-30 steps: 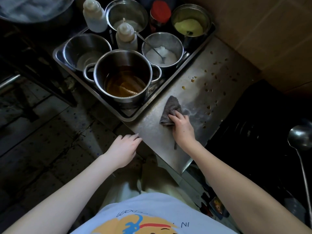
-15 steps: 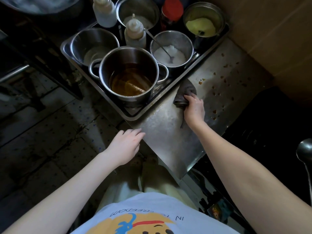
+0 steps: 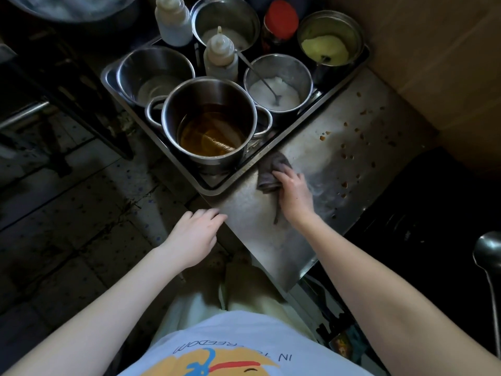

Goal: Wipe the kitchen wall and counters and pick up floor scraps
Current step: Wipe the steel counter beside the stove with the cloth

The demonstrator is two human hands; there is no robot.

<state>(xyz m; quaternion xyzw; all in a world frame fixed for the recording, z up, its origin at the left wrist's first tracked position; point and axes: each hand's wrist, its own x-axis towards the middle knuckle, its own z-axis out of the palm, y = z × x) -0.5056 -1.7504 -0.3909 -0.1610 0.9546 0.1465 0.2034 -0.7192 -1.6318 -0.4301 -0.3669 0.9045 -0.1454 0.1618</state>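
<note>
Wiping of the bench (image 3: pixel 252 221) is judged to be the step in hand. The left grip (image 3: pixel 195 234) is slack and holds nothing: the fingers are loosely straight, their tips at the bench's near edge, the forearm stretched out above the floor (image 3: pixel 67 213). Right of it and further off, the cloth (image 3: pixel 267 172) lies bunched on the bench just beside the tray (image 3: pixel 217 189), with a thin tail trailing back beside the wrist. The cloth is judged soft, light and limp. It is best taken by the bunched middle, so that no corner drags. The right grip (image 3: pixel 294 194) is laid palm down on it, fingers spread and pressed over the bunch rather than closed round it. Whether the thumb pinches cannot be told. The wrist is low and the forearm slants in from the right. Right of that grip, crumbs (image 3: pixel 344 156) are scattered on unwiped steel.
</note>
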